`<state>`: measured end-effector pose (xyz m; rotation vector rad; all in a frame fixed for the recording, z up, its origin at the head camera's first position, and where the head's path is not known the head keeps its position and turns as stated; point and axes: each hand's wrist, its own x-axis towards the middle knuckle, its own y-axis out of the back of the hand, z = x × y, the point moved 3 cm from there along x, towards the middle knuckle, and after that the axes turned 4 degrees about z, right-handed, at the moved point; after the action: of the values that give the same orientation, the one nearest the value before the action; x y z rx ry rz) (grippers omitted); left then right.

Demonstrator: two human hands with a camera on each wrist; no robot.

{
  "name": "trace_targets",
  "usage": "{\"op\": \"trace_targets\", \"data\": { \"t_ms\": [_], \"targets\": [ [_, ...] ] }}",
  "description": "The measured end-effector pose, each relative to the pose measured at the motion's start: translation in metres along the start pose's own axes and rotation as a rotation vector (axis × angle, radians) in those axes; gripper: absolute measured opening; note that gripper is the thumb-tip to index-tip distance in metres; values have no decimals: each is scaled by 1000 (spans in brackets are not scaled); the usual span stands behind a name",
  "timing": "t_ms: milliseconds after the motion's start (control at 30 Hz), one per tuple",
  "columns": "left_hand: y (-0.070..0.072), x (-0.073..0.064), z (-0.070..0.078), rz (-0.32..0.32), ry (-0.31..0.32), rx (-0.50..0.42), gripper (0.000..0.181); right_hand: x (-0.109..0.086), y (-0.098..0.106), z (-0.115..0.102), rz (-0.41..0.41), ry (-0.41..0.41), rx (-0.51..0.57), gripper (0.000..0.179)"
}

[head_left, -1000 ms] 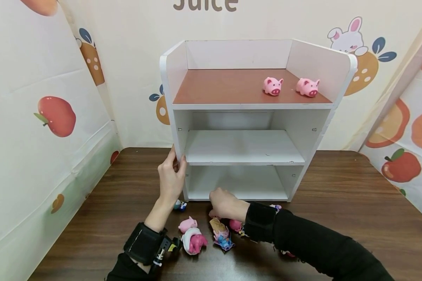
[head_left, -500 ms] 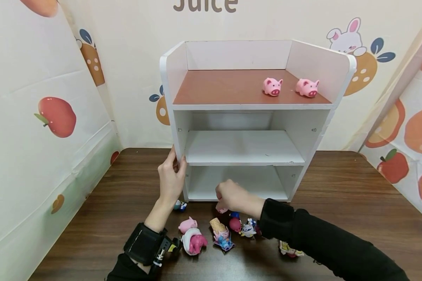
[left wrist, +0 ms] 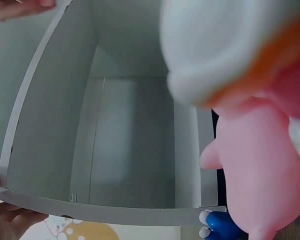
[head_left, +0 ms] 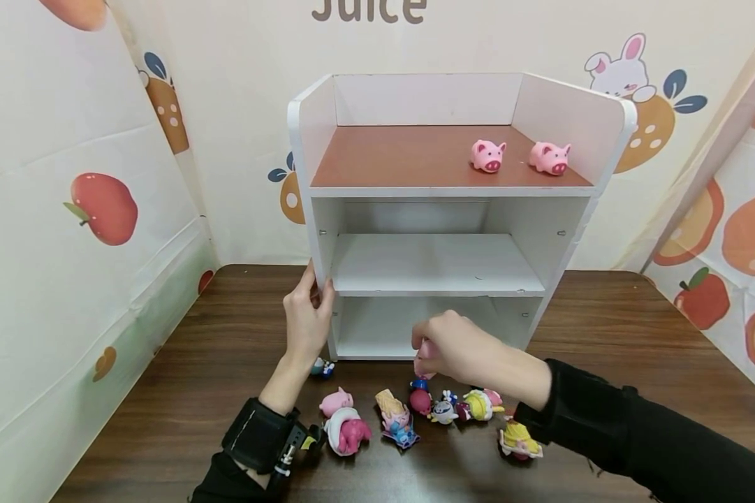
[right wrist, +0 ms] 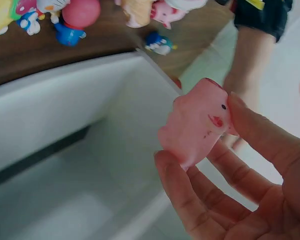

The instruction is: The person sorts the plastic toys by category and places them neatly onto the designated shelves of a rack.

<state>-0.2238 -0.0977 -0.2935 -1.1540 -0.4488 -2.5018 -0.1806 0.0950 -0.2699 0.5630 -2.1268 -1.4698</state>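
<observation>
Before the lowest compartment of the white shelf unit point(head_left: 440, 262): one pink pig point(right wrist: 192, 122), pinched in the right hand point(head_left: 455, 342). Left hand point(head_left: 308, 318) grips the unit's side; a light pinch, clear of board edges, seems best. Backdrop point(head_left: 226, 105) lettering: "Juice", tops cropped. Brands: none legible.

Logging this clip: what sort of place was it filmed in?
Probably a tabletop recording booth: sheets with cartoon prints line the back and both sides of a wood-grain table, where a white shelf unit stands behind small toy figures.
</observation>
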Motion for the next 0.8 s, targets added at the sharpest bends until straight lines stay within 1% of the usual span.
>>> {"op": "trace_targets", "data": {
  "t_ms": [33, 67, 167, 267, 300, 533, 633, 733, 800],
  "targets": [
    [1, 0, 4, 0, -2, 4, 41, -4, 6, -2, 9, 25, -7, 13],
    [0, 0, 2, 1, -3, 2, 41, -8, 11, -4, 15, 42, -7, 13],
    [-3, -1, -13, 1, -1, -7, 41, -18, 26, -9, 32, 79, 7, 12],
    [-5, -3, -29, 2, 0, -16, 42, -26, 38, -13, 50, 99, 5, 13],
    [-5, -3, -31, 2, -1, -16, 42, -28, 42, -14, 57, 102, -6, 13],
    [-4, -4, -31, -9, -8, -1, 42, -41, 70, -27, 107, 151, -93, 16],
    [-3, -4, -30, -9, -7, 8, 42, -43, 80, -32, 137, 190, -139, 19],
    [-3, -4, -31, -11, -7, 15, 42, -44, 90, -36, 167, 200, -191, 21],
    [-3, -4, -31, -13, -7, 15, 42, -44, 94, -34, 181, 204, -215, 23]
  ]
}}
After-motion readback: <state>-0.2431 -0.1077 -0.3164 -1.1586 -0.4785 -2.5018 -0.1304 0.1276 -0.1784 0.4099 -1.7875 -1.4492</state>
